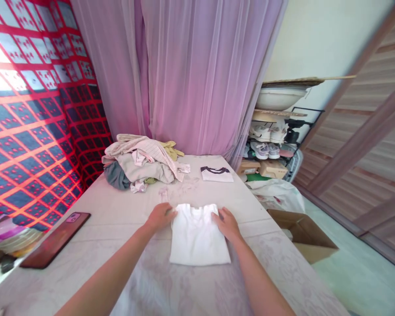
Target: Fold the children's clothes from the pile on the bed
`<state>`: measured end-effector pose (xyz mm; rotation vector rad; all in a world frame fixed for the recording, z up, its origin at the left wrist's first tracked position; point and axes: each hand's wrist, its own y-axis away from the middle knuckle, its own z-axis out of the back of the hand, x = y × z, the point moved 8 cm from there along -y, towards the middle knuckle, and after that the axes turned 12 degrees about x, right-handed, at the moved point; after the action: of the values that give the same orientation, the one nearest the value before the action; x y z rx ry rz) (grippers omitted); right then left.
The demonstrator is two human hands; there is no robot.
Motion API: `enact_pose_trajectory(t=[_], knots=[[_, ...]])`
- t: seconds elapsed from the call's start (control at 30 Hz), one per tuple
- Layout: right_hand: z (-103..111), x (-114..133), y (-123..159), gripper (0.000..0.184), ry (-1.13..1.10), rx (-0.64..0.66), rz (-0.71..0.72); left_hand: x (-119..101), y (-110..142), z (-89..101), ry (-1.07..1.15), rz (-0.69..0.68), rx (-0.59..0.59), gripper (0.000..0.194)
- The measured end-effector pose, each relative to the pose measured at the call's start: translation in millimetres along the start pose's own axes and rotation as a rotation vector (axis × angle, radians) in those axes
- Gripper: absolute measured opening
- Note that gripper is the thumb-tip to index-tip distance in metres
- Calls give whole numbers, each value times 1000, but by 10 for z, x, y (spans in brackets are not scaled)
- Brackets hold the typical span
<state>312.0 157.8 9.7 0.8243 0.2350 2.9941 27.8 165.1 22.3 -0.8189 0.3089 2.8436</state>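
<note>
A white short T-shirt [199,239] lies folded into a near rectangle on the pale patterned bed sheet [197,289], its neckline facing away from me. My left hand [161,216] is at the shirt's far left corner, fingers loosely bent and apart, the tips touching the edge. At the far right corner, my right hand [227,223] rests with its fingers spread, fingertips on the fabric. Neither hand visibly grips the cloth. Beyond it, a second folded shirt [217,174], white with dark trim at the neck and shoulders, lies flat.
A heap of crumpled clothes [148,160] is at the back left of the bed. A phone [57,239] lies by the left edge. Purple curtains [197,74] hang behind. Off the right side stand a shoe rack [270,136] and an open cardboard box [301,232].
</note>
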Motion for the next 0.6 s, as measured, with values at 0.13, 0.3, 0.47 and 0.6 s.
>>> enact_pose_trajectory(t=[0.13,0.3,0.47,0.6], knots=[[37,244,28,34,167,51,-1,-169,177,-114,-13,145,-2,31],[69,336,93,23,-12,46,13,-438,234,-242,87,177,-8,27],[62,177,23,33,-67,54,-109,-378,184,-294,307,250,44,30],[0,155,-75,42,-25,204,-136,-252,151,-380,594,338,142,30]])
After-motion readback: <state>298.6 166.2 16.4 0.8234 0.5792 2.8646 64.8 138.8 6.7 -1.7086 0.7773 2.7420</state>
